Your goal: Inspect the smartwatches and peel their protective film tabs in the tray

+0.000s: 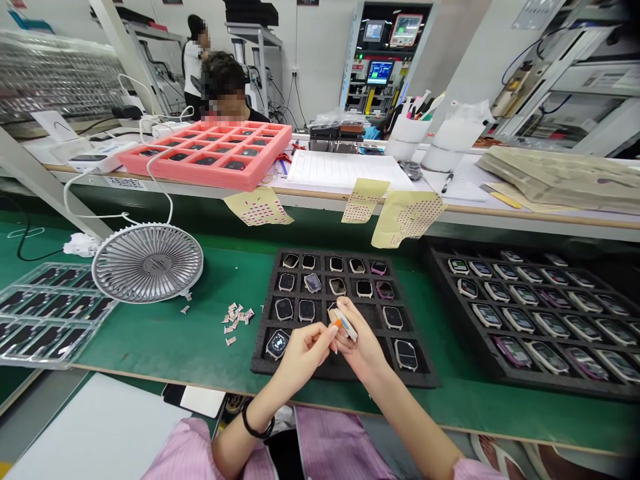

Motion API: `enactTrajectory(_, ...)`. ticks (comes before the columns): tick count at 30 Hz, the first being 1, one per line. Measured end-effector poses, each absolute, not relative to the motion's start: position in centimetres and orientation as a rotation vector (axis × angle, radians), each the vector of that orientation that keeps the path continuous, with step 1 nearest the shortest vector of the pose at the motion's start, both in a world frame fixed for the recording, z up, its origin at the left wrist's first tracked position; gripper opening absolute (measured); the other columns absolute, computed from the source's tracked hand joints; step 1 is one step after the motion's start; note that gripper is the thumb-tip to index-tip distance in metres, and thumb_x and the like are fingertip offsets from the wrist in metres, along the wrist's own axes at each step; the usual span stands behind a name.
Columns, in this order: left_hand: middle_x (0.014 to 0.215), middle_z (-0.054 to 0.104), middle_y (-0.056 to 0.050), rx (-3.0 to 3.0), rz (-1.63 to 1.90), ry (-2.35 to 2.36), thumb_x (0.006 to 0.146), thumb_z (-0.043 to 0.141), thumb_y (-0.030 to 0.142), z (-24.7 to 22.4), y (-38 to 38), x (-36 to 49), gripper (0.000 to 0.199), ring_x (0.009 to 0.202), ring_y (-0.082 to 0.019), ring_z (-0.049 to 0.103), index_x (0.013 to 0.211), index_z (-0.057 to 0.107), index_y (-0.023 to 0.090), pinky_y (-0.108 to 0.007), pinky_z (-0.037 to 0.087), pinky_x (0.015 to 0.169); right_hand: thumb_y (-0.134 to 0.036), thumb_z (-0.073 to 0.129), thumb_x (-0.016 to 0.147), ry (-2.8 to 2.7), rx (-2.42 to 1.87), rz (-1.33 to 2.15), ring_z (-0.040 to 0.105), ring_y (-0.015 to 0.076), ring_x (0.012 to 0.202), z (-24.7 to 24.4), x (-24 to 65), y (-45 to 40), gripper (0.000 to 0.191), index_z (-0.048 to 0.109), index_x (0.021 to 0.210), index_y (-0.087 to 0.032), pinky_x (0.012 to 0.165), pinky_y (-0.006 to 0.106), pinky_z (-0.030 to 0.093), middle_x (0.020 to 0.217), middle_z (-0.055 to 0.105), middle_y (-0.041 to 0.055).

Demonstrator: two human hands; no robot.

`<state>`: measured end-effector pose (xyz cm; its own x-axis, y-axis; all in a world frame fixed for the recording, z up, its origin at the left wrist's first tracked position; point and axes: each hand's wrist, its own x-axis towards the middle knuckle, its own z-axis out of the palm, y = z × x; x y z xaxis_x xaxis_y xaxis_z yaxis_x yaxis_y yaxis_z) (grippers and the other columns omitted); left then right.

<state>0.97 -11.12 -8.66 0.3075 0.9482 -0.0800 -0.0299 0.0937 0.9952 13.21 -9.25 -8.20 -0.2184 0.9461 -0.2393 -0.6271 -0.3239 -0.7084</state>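
- Left hand (303,357): thumb and forefinger pressed together, pinching the orange end of a white strip (346,325).
- Right hand (363,341): fingers curled in, pressed on the strip's white length from the other side, so both hands hold the one strip.
- Strip: in the air between the two hands, right above the black foam tray (345,373).
- Tray under the grip: sixteen watches (307,310) show in its wells, one partly covered by the fingers; the hands hide part of the tray.
- Right of the grip: one more black tray (530,377), touching nothing held, with over twenty watches, too many to count exactly.
- Left of the grip: one heap of paper scraps (235,321) on the green mat (210,353), then one fan (147,263) and one clear tray (50,313) of dark parts.
- Beyond the grip: three perforated sheets (363,200) hang over the bench edge, and one pink tray (205,157) sits on the far bench.
- Far side: two co-workers, one seated (225,87), one standing (195,60).
- Left wrist: one black band (255,423).
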Motion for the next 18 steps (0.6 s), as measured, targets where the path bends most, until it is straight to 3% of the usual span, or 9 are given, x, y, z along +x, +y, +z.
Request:
enactTrajectory(5, 0.065, 0.054, 0.001, 1.299, 0.985, 1.031, 0.081, 0.056, 0.056, -9.0, -11.1, 1.4, 0.043, 0.059, -0.010, 0.048, 0.071, 0.053, 0.015, -0.022, 0.039, 0.057, -0.044, 0.068, 0.078, -0.748, -0.962, 1.594, 0.030, 0.0037, 0.039, -8.5, 12.5, -10.1, 0.030, 0.048, 0.088, -0.024, 0.035, 0.013, 0.022, 0.056, 0.044, -0.0093)
enactTrajectory(10, 0.058, 0.036, 0.005, 1.402, 1.014, 1.179, 0.085, 0.049, 0.055, -9.3, -10.8, -0.4, 0.044, 0.053, -0.008, 0.034, 0.064, 0.043, 0.017, -0.020, 0.028, 0.050, -0.046, 0.063, 0.082, -1.033, -1.098, 1.269, 0.035, 0.0050, 0.040, -10.0, 15.1, -8.9, 0.028, 0.049, 0.091, -0.024, 0.036, 0.016, 0.028, 0.062, 0.047, -0.0079)
enactTrajectory(14, 0.056, 0.034, 0.005, 1.482, 1.150, 1.558, 0.085, 0.047, 0.051, -10.1, -9.9, -5.4, 0.041, 0.053, -0.009, 0.032, 0.062, 0.043, 0.018, -0.021, 0.028, 0.051, -0.049, 0.052, 0.087, -1.331, -1.455, 0.942, 0.041, 0.0096, 0.039, -11.7, 20.2, -6.4, 0.026, 0.047, 0.090, -0.023, 0.041, 0.022, 0.034, 0.058, 0.046, -0.0074)
enactTrajectory(18, 0.052, 0.035, 0.005, 1.576, 1.065, 1.946, 0.084, 0.048, 0.050, -11.1, -9.7, -10.0, 0.039, 0.051, -0.010, 0.034, 0.061, 0.047, 0.019, -0.022, 0.030, 0.052, -0.040, 0.046, 0.088, -1.590, -1.632, 0.654, 0.058, 0.0196, 0.064, -13.2, 22.3, -5.1, 0.019, 0.051, 0.089, -0.022, 0.062, 0.032, 0.046, 0.075, 0.060, 0.0025)
